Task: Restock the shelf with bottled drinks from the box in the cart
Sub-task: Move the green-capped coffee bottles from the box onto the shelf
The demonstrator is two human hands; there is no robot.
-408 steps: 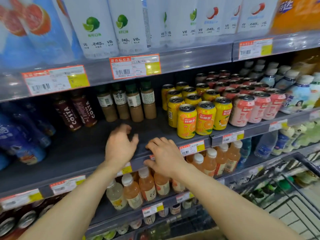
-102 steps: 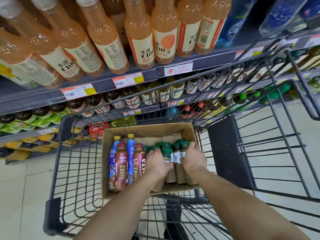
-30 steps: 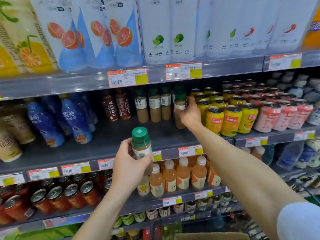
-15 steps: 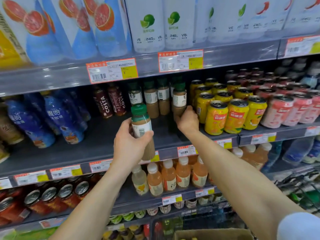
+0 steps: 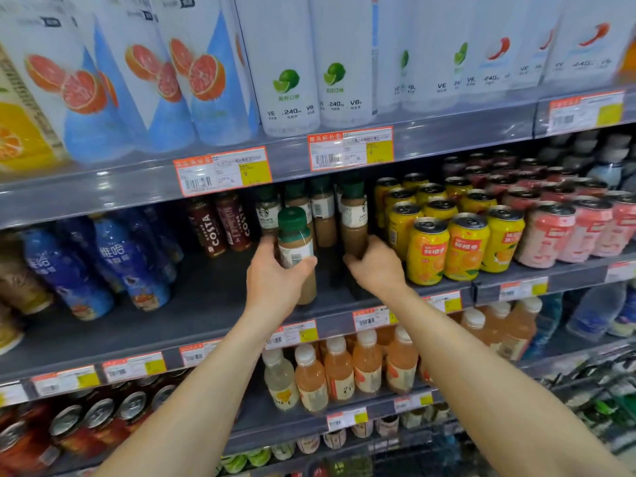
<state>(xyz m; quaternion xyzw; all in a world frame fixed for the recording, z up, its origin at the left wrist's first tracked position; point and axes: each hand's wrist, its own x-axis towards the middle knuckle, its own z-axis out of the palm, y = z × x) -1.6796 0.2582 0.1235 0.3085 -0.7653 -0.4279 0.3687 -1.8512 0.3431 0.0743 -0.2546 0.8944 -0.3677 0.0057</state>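
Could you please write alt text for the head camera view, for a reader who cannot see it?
A person's left hand holds a green-capped coffee bottle upright at the middle shelf, while the right hand grips a matching bottle standing in the row between brown Costa bottles and yellow orange-drink cans.

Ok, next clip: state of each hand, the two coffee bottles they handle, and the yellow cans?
left hand: grips held coffee bottle by its lower body.
held coffee bottle: upright, green cap on, in front of the row.
right hand: fingers curled round base of rightmost coffee bottle.
rightmost coffee bottle: upright, capped, in the row.
yellow cans: upright, unopened, in rows.
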